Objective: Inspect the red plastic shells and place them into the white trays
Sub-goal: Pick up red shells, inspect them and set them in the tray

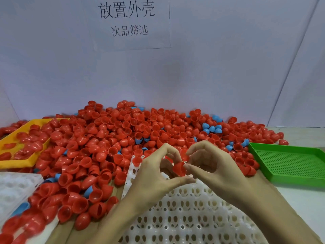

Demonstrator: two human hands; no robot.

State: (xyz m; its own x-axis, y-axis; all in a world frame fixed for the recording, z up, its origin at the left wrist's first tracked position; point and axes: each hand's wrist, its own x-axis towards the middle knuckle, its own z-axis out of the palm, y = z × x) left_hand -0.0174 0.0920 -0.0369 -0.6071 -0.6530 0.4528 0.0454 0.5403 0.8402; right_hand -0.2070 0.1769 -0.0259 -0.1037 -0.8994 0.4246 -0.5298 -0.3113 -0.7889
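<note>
A red plastic shell point(179, 169) is held over the far end of the white holed tray point(184, 217) in front of me. My left hand point(154, 175) and my right hand point(212, 166) both pinch it between thumb and fingers. Another red shell point(185, 156) shows under my right fingers; whether they hold it I cannot tell. One red shell point(137, 160) sits in the tray's far left corner. A big heap of red shells point(114, 138) covers the table behind and to the left.
A yellow tray point(19, 162) with several red shells stands at the left. A green perforated tray point(290, 162) lies at the right. A second white tray point(15, 189) is at the near left. Blue shells point(212, 128) are mixed into the heap. A white wall stands behind.
</note>
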